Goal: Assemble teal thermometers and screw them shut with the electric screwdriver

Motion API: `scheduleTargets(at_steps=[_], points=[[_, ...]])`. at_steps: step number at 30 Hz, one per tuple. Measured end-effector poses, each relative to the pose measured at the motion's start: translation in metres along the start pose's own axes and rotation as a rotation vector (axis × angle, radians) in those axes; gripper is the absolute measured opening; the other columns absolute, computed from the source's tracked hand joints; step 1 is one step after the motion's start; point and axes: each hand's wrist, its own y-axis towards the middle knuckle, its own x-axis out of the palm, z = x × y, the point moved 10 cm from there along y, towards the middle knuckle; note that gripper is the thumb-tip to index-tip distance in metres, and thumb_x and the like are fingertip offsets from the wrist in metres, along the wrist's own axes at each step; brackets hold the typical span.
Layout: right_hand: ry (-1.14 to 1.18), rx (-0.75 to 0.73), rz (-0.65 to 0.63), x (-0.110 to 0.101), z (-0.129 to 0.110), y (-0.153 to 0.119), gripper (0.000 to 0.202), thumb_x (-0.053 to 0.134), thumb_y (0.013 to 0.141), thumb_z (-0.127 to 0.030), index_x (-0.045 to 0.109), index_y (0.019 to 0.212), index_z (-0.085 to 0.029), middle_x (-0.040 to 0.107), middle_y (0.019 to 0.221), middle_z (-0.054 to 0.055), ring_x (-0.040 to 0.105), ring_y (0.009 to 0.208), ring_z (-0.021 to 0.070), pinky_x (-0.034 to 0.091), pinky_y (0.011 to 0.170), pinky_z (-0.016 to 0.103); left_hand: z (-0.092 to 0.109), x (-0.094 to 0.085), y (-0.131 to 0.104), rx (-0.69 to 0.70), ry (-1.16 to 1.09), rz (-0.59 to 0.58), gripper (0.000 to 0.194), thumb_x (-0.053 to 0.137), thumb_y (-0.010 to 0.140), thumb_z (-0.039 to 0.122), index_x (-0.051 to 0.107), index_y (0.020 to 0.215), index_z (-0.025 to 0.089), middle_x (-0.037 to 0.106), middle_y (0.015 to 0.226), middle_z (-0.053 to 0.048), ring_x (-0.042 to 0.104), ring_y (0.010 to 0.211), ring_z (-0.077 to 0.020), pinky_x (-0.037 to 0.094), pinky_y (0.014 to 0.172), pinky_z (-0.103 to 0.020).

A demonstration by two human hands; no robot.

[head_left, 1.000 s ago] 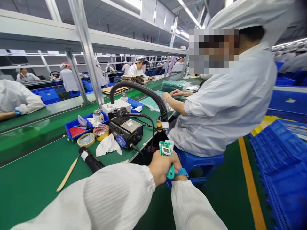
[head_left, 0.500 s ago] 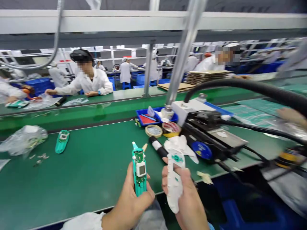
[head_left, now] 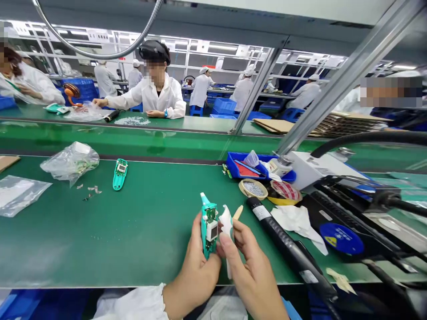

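Note:
My left hand (head_left: 196,262) is closed around a teal thermometer half (head_left: 205,222) with a pale pointed tip, its green circuit board and small grey screen facing up. In my right hand (head_left: 250,266) is a white cover shell (head_left: 227,220), turned edge-on and held between thumb and fingers right beside the teal half. Whether the two parts touch, I cannot tell. A second teal half with a circuit board (head_left: 120,174) lies on the green table (head_left: 150,226) to the left, away from both hands.
Plastic bags (head_left: 75,162) and small loose bits lie at the left. On the right are a blue tray (head_left: 238,166), tape rolls (head_left: 253,189), a black electric screwdriver (head_left: 283,240), a crumpled tissue (head_left: 300,222) and a black device with cables. Co-workers (head_left: 160,93) sit across the bench.
The white shell has come in toward the teal half and turned from face-on to edge-on. Both hands are closer together. The camera view has swung right to left across the bench.

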Motion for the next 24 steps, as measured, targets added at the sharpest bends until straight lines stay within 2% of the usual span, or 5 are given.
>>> scheduleTargets(at_steps=[7, 10, 16, 21, 24], points=[[-0.162, 0.001, -0.036, 0.008, -0.013, -0.002, 0.037, 0.043, 0.083, -0.048, 0.048, 0.110, -0.024, 0.064, 0.099, 0.004, 0.060, 0.064, 0.0138, 0.047, 0.054, 0.022, 0.003, 0.000, -0.007, 0.038, 0.018, -0.076, 0.069, 0.043, 0.074, 0.006, 0.010, 0.134, 0.019, 0.021, 0.142, -0.009, 0.022, 0.130, -0.0209, 0.020, 0.108, -0.035], [-0.195, 0.021, -0.026, 0.008, -0.015, -0.002, 0.037, 0.042, 0.082, -0.051, 0.049, 0.107, -0.025, 0.064, 0.099, 0.003, 0.061, 0.070, 0.0149, 0.047, 0.058, 0.023, 0.005, -0.003, -0.007, 0.071, 0.080, -0.078, 0.073, 0.043, 0.071, 0.005, 0.009, 0.134, 0.020, 0.018, 0.143, -0.009, 0.020, 0.130, -0.0231, 0.018, 0.108, -0.038], [-0.288, 0.032, -0.060, 0.006, -0.012, 0.001, 0.038, 0.040, 0.081, -0.054, 0.048, 0.106, -0.027, 0.065, 0.100, 0.001, 0.061, 0.080, 0.0172, 0.046, 0.067, 0.026, 0.007, 0.000, -0.006, 0.112, 0.218, -0.107, 0.076, 0.047, 0.075, 0.009, 0.003, 0.135, 0.022, 0.023, 0.140, -0.011, 0.026, 0.128, -0.0236, 0.020, 0.107, -0.043], [-0.327, -0.007, -0.091, 0.004, -0.011, 0.004, 0.040, 0.040, 0.081, -0.054, 0.046, 0.109, -0.026, 0.062, 0.107, 0.004, 0.059, 0.094, 0.0214, 0.047, 0.074, 0.031, 0.010, 0.005, -0.006, 0.150, 0.405, -0.098, 0.080, 0.051, 0.078, 0.016, -0.003, 0.136, 0.021, 0.015, 0.143, -0.013, 0.015, 0.132, -0.0242, 0.011, 0.108, -0.047], [-0.326, -0.029, -0.109, 0.006, -0.014, 0.004, 0.041, 0.040, 0.082, -0.053, 0.046, 0.110, -0.024, 0.062, 0.108, 0.006, 0.058, 0.096, 0.0231, 0.047, 0.075, 0.033, 0.012, 0.004, -0.006, 0.143, 0.449, -0.061, 0.073, 0.048, 0.081, 0.020, 0.000, 0.136, 0.020, 0.017, 0.142, -0.013, 0.014, 0.132, -0.0232, 0.016, 0.108, -0.046]])
